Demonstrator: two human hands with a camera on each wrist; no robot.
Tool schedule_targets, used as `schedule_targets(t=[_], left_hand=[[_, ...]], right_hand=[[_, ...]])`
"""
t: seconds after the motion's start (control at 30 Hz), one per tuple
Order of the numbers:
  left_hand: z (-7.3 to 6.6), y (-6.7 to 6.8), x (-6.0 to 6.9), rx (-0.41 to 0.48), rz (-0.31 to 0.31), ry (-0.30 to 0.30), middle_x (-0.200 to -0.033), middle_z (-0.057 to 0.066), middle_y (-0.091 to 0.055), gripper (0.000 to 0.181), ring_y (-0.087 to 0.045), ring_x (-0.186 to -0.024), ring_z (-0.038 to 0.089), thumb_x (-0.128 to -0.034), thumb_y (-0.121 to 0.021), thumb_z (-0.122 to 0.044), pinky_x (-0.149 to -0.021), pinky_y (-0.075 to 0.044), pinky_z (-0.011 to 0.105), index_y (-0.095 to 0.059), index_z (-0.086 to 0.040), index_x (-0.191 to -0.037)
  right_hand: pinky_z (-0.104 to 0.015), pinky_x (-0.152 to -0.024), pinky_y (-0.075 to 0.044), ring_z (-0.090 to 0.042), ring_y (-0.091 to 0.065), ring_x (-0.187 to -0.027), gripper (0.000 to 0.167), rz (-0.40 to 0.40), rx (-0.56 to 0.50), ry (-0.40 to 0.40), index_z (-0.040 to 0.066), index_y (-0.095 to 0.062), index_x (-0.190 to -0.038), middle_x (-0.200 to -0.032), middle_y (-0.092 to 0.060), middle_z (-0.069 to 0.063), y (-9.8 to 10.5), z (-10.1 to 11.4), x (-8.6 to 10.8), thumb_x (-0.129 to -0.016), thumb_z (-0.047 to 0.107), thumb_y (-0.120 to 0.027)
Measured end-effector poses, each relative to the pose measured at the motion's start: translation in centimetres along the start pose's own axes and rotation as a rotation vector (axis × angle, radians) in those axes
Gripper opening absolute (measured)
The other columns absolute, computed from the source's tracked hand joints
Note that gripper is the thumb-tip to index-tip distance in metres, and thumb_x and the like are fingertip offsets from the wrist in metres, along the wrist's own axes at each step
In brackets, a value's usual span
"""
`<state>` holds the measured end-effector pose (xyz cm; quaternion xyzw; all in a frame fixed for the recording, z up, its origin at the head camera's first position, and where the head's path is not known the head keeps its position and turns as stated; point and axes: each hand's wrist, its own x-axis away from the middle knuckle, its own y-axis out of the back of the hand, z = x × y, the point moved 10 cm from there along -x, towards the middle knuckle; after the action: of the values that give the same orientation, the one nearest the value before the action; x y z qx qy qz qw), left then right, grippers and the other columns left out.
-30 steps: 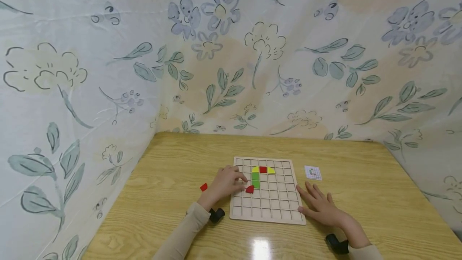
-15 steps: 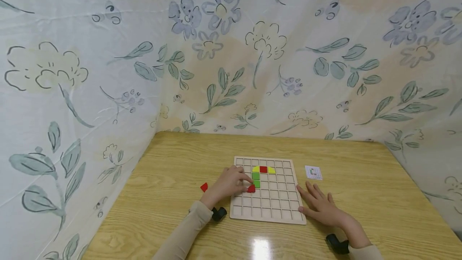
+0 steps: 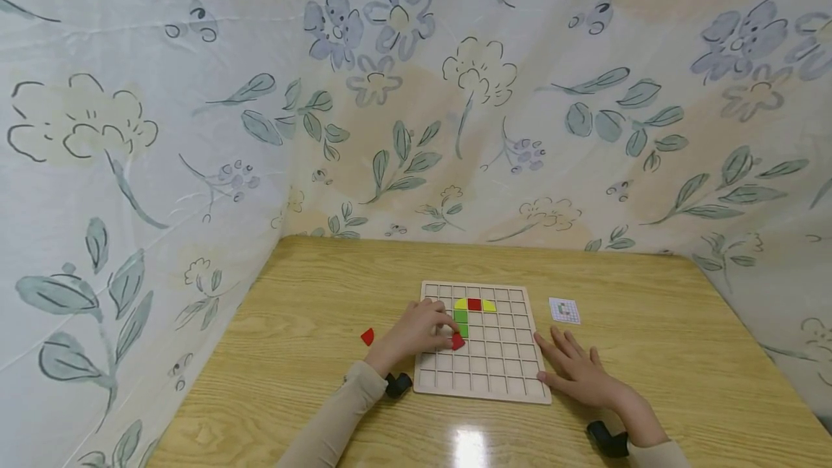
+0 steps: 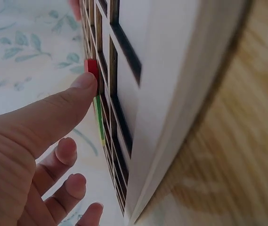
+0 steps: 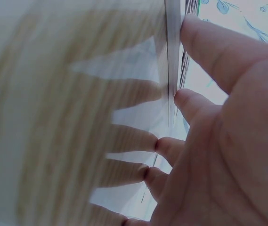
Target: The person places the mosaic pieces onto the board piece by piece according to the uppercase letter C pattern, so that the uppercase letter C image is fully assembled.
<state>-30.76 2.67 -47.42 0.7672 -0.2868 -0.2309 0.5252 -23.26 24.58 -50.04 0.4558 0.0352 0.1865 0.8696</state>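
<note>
My left hand (image 3: 417, 331) reaches over the left part of the wooden grid board (image 3: 507, 381). Between thumb and index finger it pinches a red rounded tile (image 3: 458, 341), just below two green square tiles (image 3: 461, 323). In the left wrist view the thumb lies against the red tile's (image 4: 91, 66) edge, while the other fingers are bent loosely. A red square tile (image 3: 474, 305) between two yellow rounded tiles (image 3: 490, 306) sits further up the board. My right hand (image 3: 581, 374) lies with fingers spread at the board's right edge, thumb and index fingertip touching it.
Another red rounded tile (image 3: 367, 336) lies on the wooden table (image 3: 312, 309), left of the board. A small printed pattern card (image 3: 564, 310) is at the right, beyond the right hand. Flowered cloth (image 3: 403, 128) rises behind the table.
My left hand has moved slightly right and closed its thumb and index finger on the red tile, which has shifted right beneath the green ones. The right hand has stayed put.
</note>
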Motion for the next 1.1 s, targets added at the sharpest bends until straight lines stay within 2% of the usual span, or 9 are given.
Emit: schedule_targets(t=[0.23, 0.6, 1.1], left_hand=[[-0.28, -0.11, 0.05, -0.004, 0.012, 0.003, -0.089, -0.01, -0.055, 0.017, -0.04, -0.081, 0.008, -0.0816, -0.069, -0.039, -0.077, -0.032, 0.032, -0.07, -0.032, -0.097], [-0.17, -0.29, 0.09, -0.015, 0.013, 0.043, -0.087, -0.01, -0.055, 0.01, -0.041, -0.083, 0.008, -0.0807, -0.07, -0.04, -0.082, -0.033, 0.035, -0.069, -0.033, -0.088], [-0.83, -0.36, -0.02, -0.057, -0.012, 0.01, -0.088, -0.01, -0.055, 0.016, -0.04, -0.082, 0.009, -0.0787, -0.07, -0.044, -0.082, -0.036, 0.04, -0.069, -0.031, -0.087]], right_hand=[[-0.076, -0.089, 0.005, -0.055, -0.004, -0.133, 0.065, 0.006, -0.005, 0.002, 0.009, -0.029, -0.146, -0.149, -0.011, -0.03, -0.05, -0.01, 0.01, -0.092, 0.035, -0.055], [-0.077, -0.089, 0.004, -0.055, -0.005, -0.133, 0.066, -0.004, 0.017, 0.002, 0.009, -0.029, -0.145, -0.149, -0.012, -0.03, 0.03, 0.07, 0.0, -0.092, 0.036, -0.055], [-0.077, -0.089, 0.004, -0.055, -0.004, -0.133, 0.066, -0.002, 0.013, 0.003, 0.01, -0.028, -0.146, -0.149, -0.012, -0.03, -0.23, -0.06, 0.07, -0.092, 0.037, -0.054]])
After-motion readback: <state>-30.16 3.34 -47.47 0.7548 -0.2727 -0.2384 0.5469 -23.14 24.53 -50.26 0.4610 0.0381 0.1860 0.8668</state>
